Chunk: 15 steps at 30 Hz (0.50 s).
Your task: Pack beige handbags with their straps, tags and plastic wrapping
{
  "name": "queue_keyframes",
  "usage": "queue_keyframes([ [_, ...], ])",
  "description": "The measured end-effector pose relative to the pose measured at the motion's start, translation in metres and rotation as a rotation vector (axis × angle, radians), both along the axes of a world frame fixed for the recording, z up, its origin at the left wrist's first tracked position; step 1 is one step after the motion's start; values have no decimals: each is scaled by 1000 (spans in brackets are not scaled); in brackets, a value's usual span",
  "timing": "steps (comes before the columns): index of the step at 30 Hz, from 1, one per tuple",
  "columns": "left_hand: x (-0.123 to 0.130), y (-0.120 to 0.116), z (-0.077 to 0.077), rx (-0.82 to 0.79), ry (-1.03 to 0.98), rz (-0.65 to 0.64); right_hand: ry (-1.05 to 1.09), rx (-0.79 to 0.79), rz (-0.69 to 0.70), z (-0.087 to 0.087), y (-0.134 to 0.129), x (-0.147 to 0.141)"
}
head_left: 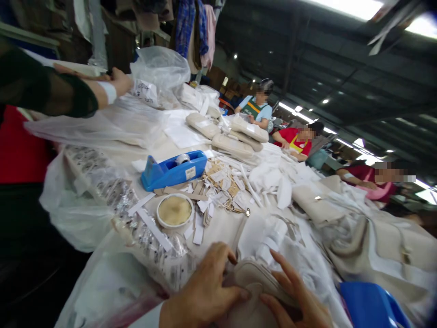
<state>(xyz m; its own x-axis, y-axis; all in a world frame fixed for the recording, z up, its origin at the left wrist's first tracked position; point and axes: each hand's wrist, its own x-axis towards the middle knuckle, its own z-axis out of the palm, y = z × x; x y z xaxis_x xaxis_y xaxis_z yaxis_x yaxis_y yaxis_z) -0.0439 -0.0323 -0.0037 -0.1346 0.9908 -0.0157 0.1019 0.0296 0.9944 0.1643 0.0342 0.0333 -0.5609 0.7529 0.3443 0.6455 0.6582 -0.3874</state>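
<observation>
Bag point(251, 272): lower centre of frame. Our left grip point(209, 288) was clamped on its left side, our right grip point(300, 296) on its right. We judged light, even thumb pressure best against creasing.

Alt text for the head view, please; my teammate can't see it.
The person's left hand and right hand hold a beige piece at the bottom. Beyond them, a blue tape dispenser and a round tub sit on a cluttered table, with beige bags at right and co-workers behind.
</observation>
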Motion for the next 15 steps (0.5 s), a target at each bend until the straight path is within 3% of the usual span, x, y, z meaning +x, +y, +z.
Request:
queue_keyframes([
  [2, -1, 6, 4, 92, 52, 106, 7, 3, 40, 4, -2, -5],
  [7, 1, 35, 5, 180, -79, -280, 20, 3, 100, 16, -1, -16],
  [10, 8, 45, 3, 140, -187, -364, 8, 36, 150, 20, 1, -20],
  [12, 11, 45, 0, 74, -206, -309, -20, 93, 169, 21, 1, -21],
  [15, 6, 44, -9, 9, -88, -83, 111, 298, 183, 24, -4, -12],
])
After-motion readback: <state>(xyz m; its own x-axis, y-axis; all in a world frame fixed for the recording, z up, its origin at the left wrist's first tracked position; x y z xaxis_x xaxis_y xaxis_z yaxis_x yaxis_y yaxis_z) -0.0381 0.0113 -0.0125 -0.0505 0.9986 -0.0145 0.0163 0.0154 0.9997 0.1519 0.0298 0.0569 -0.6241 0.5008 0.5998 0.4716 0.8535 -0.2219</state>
